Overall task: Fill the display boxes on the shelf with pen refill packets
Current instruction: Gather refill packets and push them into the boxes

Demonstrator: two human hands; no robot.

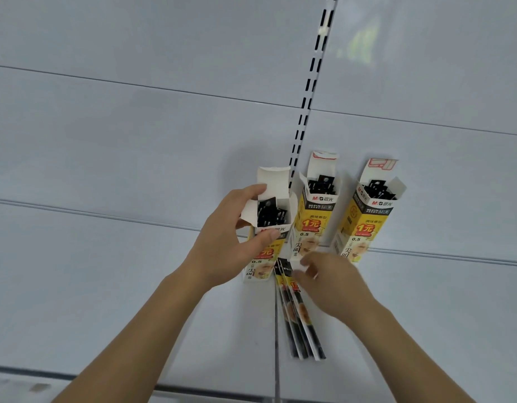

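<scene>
Gripping the left box (pixel 267 225) between thumb and fingers, my left hand (pixel 222 242) steadies it on the shelf (pixel 135 286), while my right hand (pixel 330 282), fingers curled, grip blurred beyond telling, touches loose packets (pixel 301 321) below two other boxes (pixel 312 216).

Wide bare room is offered by the white shelf (pixel 106 286) to the left of the left hand (pixel 222 242). The back is closed off by the panel wall (pixel 164 141). The centre is crowded: three display boxes (pixel 317 210) (flaps raised) stand close together, and loose refill packets (pixel 298 315) lie under the right hand (pixel 333 283).
</scene>
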